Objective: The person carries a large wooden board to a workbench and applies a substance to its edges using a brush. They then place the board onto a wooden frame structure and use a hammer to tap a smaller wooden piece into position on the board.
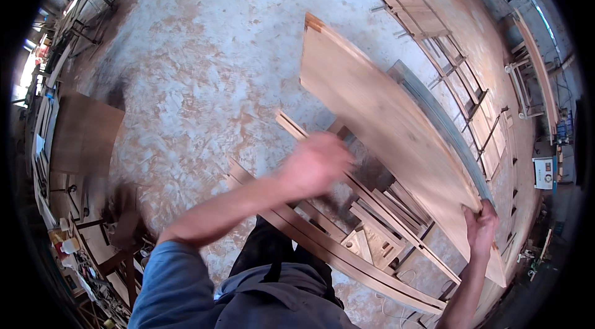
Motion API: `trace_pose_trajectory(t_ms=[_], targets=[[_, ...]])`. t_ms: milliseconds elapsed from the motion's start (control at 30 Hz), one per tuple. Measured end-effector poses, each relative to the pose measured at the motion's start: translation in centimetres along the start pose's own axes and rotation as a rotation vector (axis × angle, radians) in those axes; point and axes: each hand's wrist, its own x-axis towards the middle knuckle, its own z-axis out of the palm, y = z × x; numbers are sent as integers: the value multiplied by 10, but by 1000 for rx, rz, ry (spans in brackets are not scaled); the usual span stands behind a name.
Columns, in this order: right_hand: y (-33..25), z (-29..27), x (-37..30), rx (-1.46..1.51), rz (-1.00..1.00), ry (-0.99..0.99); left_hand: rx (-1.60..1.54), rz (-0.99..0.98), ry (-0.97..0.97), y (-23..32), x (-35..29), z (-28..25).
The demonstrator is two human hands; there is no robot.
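A broad, pale wooden panel (384, 118) slants across the right half of the view, its far end pointing away from me. My right hand (482, 223) is closed on the panel's right edge near its close end, thumb on the face. My left hand (317, 165) hovers over the wooden rails, left of the panel; motion smears its fingers, so I cannot tell whether it holds anything. Beneath it runs a long, narrow rail (378, 208). A thicker rail with a dark groove (328, 245) lies closer to my body.
Between the rails, several wood offcuts (372, 245) lie low down. A blue-grey beam (434, 106) runs behind the panel. Clamped wooden frames (427, 25) lie beyond it on the dusty floor (204, 50). A brown board (87, 134) and a cluttered bench (74, 254) stand at left.
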Motion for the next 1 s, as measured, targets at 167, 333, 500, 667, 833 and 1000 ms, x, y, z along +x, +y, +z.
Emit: trace_pose_trajectory(t_ms=[167, 333, 500, 667, 833, 1000], targets=[[-15, -4, -15, 43, -89, -26, 133, -575, -146, -138, -51, -59], [-26, -6, -17, 70, -81, -53, -39, -448, -296, -217, -25, -54], [-23, -7, -25, 19, -91, -62, -102, -389, -576, -249, 10, -28], [-23, -10, -34, -31, -146, -107, -213, -228, -674, -263, 11, -13], [-16, -8, -46, -62, -132, -158, -344, -134, -709, -265, 26, -1], [-13, -6, -45, -125, -109, -141, -370, -97, -702, -271, 24, 13]])
